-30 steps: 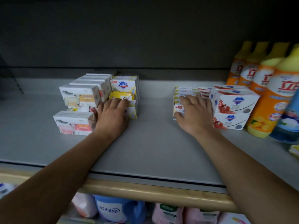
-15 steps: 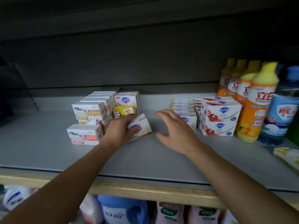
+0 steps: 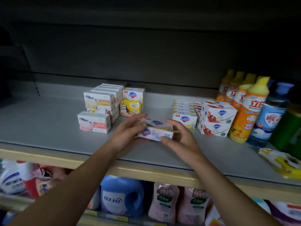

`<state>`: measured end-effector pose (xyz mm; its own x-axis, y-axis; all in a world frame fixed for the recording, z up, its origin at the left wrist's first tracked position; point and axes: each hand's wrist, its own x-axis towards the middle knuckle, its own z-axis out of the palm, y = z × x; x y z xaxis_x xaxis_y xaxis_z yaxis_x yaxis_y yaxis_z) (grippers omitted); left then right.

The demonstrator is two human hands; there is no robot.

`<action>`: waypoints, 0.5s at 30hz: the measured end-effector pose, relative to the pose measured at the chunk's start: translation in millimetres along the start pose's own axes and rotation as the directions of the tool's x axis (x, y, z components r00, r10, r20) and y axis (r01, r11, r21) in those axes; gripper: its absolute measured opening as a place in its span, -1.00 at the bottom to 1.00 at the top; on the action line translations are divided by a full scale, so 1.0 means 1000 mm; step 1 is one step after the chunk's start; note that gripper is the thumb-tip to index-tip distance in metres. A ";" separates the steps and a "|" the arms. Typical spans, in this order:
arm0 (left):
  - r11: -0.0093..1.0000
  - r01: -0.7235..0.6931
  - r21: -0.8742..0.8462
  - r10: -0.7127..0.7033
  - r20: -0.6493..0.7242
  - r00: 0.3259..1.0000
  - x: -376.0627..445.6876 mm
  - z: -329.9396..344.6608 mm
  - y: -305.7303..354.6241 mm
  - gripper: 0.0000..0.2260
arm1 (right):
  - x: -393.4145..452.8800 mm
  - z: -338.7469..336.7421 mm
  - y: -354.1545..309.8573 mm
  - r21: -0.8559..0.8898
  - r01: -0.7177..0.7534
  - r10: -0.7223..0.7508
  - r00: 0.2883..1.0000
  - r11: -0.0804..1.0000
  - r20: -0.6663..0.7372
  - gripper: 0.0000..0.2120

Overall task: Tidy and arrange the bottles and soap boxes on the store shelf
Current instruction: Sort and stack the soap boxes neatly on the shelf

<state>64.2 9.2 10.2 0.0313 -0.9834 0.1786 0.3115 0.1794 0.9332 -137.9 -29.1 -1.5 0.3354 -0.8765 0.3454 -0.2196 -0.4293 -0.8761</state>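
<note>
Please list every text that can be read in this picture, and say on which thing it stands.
"Safeguard": yellow-white soap box at the front of the right row.
"立白": orange dish-soap bottle, yellow cap.
"雕": clear bottle, blue cap.
Too blurred to read: the box held in both hands, the white boxes on the left, the lower-shelf packs.

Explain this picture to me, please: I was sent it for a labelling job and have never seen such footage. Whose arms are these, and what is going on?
There is no machine here. A person wears a camera on the head, looking down at their own bare arms in front of a grey store shelf. The left hand holds a soap box above the shelf; the right hand curls round its other end. It is blurred, so its print is unclear. On the shelf behind stand two groups of soap boxes, left and right, with orange dish-soap bottles and a blue-capped bottle at the far right.
</note>
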 end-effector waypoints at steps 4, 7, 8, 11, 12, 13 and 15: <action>0.987 -0.024 0.160 0.026 -0.009 1.000 -0.011 0.007 -0.014 -0.63 | -0.005 0.006 0.004 0.139 -0.148 0.165 0.979 0.979 -0.118 -0.82; 0.937 -0.044 0.347 0.061 -0.038 0.997 -0.012 0.008 -0.014 -0.75 | -0.007 0.008 -0.001 0.177 -0.203 0.232 0.959 0.963 -0.162 -0.57; 0.912 -0.047 0.408 0.066 -0.032 0.997 -0.012 0.009 -0.014 -0.75 | -0.007 0.007 -0.003 0.164 -0.221 0.250 0.951 0.961 -0.183 -0.51; 0.868 -0.055 0.493 0.072 -0.016 0.997 -0.014 0.011 -0.015 -0.69 | -0.007 0.007 -0.006 0.089 -0.290 0.303 0.923 0.953 -0.239 -0.36; 0.861 -0.051 0.506 0.072 -0.021 0.997 -0.014 0.011 -0.015 -0.67 | -0.006 0.007 -0.006 0.067 -0.306 0.313 0.916 0.950 -0.250 -0.33; 0.856 -0.047 0.516 0.071 -0.028 0.997 -0.014 0.011 -0.015 -0.65 | -0.005 0.008 -0.006 0.049 -0.317 0.319 0.912 0.947 -0.257 -0.31; 0.854 -0.050 0.518 0.074 -0.025 0.997 -0.013 0.010 -0.015 -0.65 | -0.005 0.009 -0.006 0.026 -0.317 0.313 0.913 0.948 -0.262 -0.30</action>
<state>49.4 20.0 -3.0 0.0783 -0.9679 0.2388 -0.2279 0.2158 0.9495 -130.3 -20.8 -1.2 -0.0026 -0.9916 0.1294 -0.2908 -0.1231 -0.9488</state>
